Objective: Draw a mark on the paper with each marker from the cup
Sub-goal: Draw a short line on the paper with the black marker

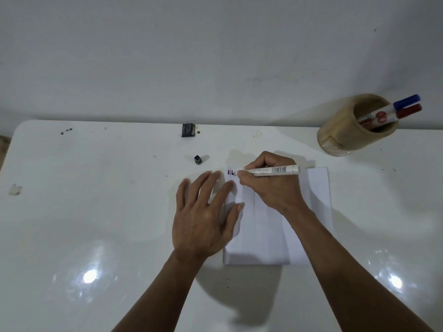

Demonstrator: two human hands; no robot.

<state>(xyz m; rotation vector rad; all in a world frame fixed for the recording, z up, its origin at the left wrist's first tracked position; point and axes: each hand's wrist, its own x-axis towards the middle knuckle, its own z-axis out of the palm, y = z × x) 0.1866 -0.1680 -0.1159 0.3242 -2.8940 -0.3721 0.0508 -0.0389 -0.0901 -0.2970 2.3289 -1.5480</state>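
A white folded paper [318, 188] lies on the white table [96, 212]. My right hand [271, 185] grips a white marker [275, 170], its tip touching the paper's top left corner beside short blue and red marks [230, 173]. My left hand [206, 212] lies flat with fingers spread on the paper's left edge, holding nothing. A black marker cap [198, 159] stands on the table left of the paper. At the far right a wooden cup [335, 135] holds a blue-capped marker [407, 101] and a red-capped marker [408, 111].
A small dark block [188, 130] sits at the table's back edge against the white wall. A scrap of white tape [15, 189] lies at the left. Dark specks dot the tabletop near the back left.
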